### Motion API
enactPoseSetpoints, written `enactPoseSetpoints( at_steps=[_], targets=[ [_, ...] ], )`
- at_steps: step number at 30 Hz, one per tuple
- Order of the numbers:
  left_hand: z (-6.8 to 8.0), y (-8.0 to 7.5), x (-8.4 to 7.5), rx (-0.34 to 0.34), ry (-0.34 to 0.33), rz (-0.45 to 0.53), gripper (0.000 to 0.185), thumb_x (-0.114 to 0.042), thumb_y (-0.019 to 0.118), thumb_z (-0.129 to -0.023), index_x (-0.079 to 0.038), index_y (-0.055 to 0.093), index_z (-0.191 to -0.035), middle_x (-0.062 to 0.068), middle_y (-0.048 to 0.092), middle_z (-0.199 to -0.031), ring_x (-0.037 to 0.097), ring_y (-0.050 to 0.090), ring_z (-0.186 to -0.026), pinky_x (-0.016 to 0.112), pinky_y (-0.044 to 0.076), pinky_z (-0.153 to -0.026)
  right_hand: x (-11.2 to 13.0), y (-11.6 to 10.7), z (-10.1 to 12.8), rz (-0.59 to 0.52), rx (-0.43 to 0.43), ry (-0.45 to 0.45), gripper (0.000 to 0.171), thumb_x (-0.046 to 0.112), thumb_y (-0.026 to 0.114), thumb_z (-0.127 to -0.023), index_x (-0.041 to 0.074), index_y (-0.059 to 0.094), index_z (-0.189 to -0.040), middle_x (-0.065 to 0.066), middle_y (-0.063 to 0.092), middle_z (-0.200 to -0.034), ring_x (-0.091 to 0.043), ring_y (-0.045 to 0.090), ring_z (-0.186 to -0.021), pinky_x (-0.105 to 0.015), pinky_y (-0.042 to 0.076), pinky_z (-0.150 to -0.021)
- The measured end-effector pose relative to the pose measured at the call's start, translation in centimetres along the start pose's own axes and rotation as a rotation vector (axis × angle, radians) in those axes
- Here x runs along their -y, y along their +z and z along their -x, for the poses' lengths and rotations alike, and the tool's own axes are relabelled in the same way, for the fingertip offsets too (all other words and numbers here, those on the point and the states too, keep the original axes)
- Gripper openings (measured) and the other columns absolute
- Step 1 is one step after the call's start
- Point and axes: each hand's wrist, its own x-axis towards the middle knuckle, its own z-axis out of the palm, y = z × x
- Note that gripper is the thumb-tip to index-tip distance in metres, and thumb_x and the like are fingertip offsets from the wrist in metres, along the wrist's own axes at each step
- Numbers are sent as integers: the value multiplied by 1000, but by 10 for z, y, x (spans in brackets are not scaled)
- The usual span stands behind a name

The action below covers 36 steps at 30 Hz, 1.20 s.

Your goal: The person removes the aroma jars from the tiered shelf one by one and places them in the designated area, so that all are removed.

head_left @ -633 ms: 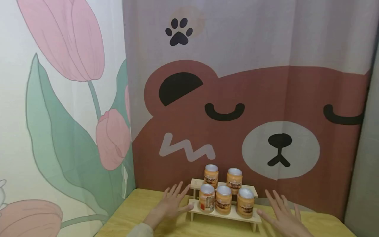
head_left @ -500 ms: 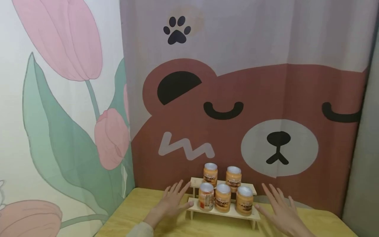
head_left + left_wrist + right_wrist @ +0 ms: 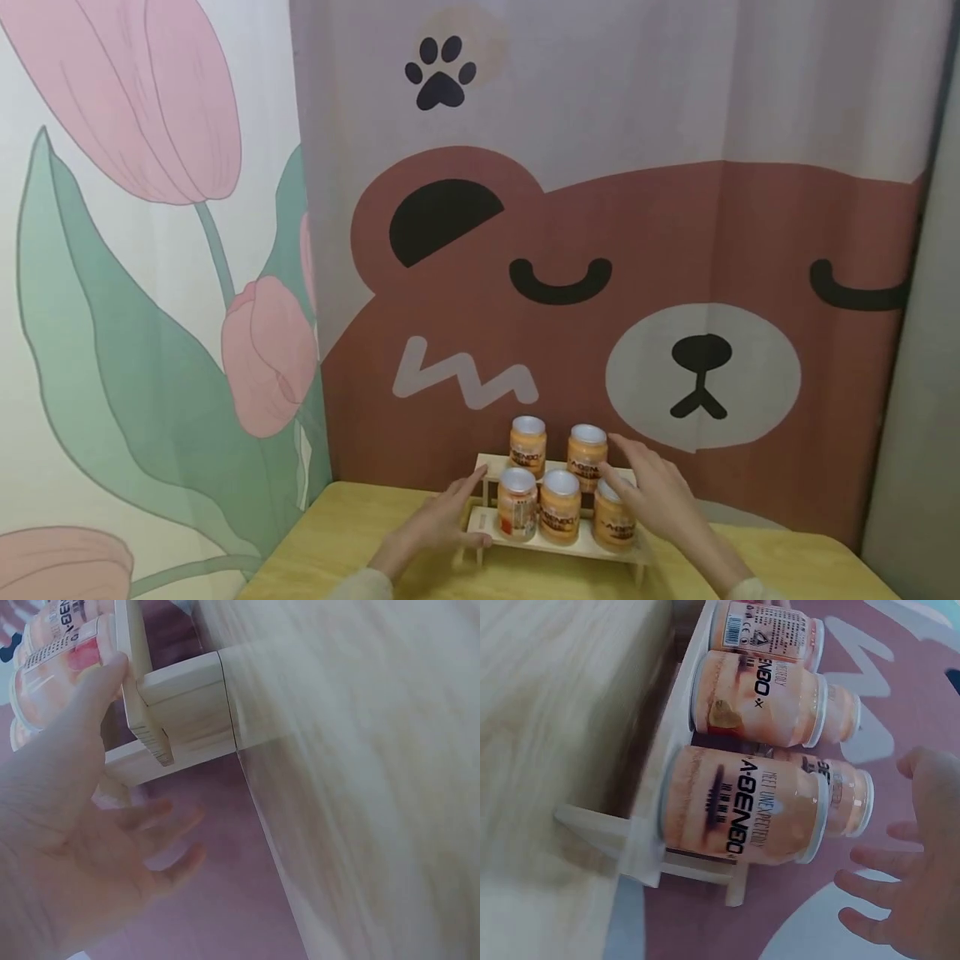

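A small two-step wooden rack (image 3: 553, 544) stands on the yellow table (image 3: 352, 533) and carries several orange cans. Two cans (image 3: 527, 442) stand on the upper step and three (image 3: 559, 506) on the lower one. My left hand (image 3: 453, 512) lies at the rack's left end with its fingers straight; in the left wrist view its thumb (image 3: 101, 682) touches the end post beside a can (image 3: 56, 641). My right hand (image 3: 648, 493) hovers with spread fingers over the lower right can (image 3: 611, 527) and partly hides it. In the right wrist view its fingers (image 3: 922, 900) stay apart from that can (image 3: 742, 814).
A curtain with a brown bear face (image 3: 675, 333) hangs right behind the rack. A tulip-print curtain (image 3: 150, 292) closes off the left side. The table's left corner (image 3: 330, 492) lies near the left hand.
My right hand has moved left and up from the table beside the rack to above the lower right can. My left hand has slid closer to the rack's left end.
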Motion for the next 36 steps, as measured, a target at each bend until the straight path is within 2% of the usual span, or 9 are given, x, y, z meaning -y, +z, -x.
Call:
enactPoseSetpoints(
  at_steps=[3, 6, 8, 11, 14, 17, 23, 29, 36],
  targets=[
    [1, 0, -3, 4, 1, 2, 112, -66, 72, -81, -36, 4, -165, 17, 40, -157, 39, 51, -130, 65, 37, -101, 4, 1, -10, 41, -16, -33, 62, 49, 54, -103, 6, 52, -148, -21, 55, -141, -46, 54, -123, -67, 40, -94],
    [1, 0, -4, 15, -2, 1, 113, -63, 74, -82, -33, 4, -165, 18, 54, -145, 28, 64, -110, 52, 48, -94, 5, 3, -19, 67, -26, -55, 59, 48, 56, -103, 7, 54, -145, -19, 58, -137, -43, 58, -118, -63, 45, -91],
    [0, -1, -6, 16, -3, -12, 114, -61, 75, -82, -32, 4, -165, 19, 61, -135, 23, 66, -101, 47, 51, -89, 6, 2, -23, 83, -33, -73, 56, 45, 57, -103, 6, 56, -143, -18, 60, -134, -42, 59, -117, -62, 45, -91],
    [-1, -2, -9, 7, 1, -25, 114, -59, 77, -82, -29, 6, -166, 17, 65, -129, 23, 66, -101, 45, 51, -89, 6, 3, -28, 101, -61, -113, 50, 39, 62, -101, 5, 60, -138, -16, 63, -129, -39, 61, -113, -62, 46, -90],
    [-2, -1, -11, -5, 1, -23, 115, -59, 78, -80, -27, 7, -166, 17, 65, -130, 27, 65, -107, 46, 51, -90, 5, 5, -30, 126, -78, -154, 46, 34, 65, -100, 4, 63, -134, -15, 65, -125, -38, 63, -109, -62, 46, -89],
    [-1, 1, -11, -3, -4, 37, 115, -54, 80, -80, -26, 8, -166, 20, 60, -137, 31, 64, -112, 49, 50, -92, 4, 7, -32, 138, -63, -157, 43, 32, 67, -98, 4, 64, -132, -14, 65, -122, -35, 64, -105, -61, 47, -88],
    [-2, 4, -8, 11, 12, 196, 114, -39, 83, -82, -21, 7, -165, 28, 41, -153, 42, 50, -131, 55, 42, -102, 8, 9, -34, 73, 60, -40, 47, 33, 65, -100, 5, 58, -137, -15, 59, -128, -34, 62, -107, -54, 51, -84],
    [-4, 6, -5, -9, 37, 145, 115, -42, 81, -83, -18, 3, -165, 27, 38, -154, 40, 53, -128, 51, 44, -102, 16, 10, -35, 21, 133, 51, 52, 33, 65, -100, 4, 54, -141, -20, 51, -139, -37, 58, -115, -59, 48, -87],
    [1, 9, -11, -7, 28, 52, 115, -46, 77, -83, -12, 3, -165, 28, 41, -152, 35, 60, -120, 46, 47, -99, 17, 14, -35, 115, 160, 37, 51, 34, 68, -98, 4, 57, -137, -21, 53, -135, -33, 63, -102, -51, 53, -77]
  ],
)
